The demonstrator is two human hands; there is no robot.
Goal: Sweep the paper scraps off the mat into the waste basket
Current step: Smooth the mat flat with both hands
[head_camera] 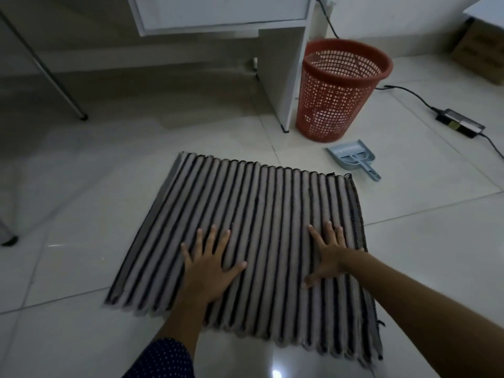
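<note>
left hand [208, 266]: bare | left sleeve [163, 358]: dark navy, small white dots | right hand [328, 257]: bare, forearm unsleeved

Floor [81, 186]: pale glossy tiles w/ thin grout lines; bright light glare at bottom centre. White desk [223, 15] top centre, side panel reaching the floor. Metal leg [43, 66] slants across upper left. Black cable [403, 91] runs to power brick [461, 123] at right edge. Cardboard box [482, 53] upper right. Lighting dim overall.
</note>
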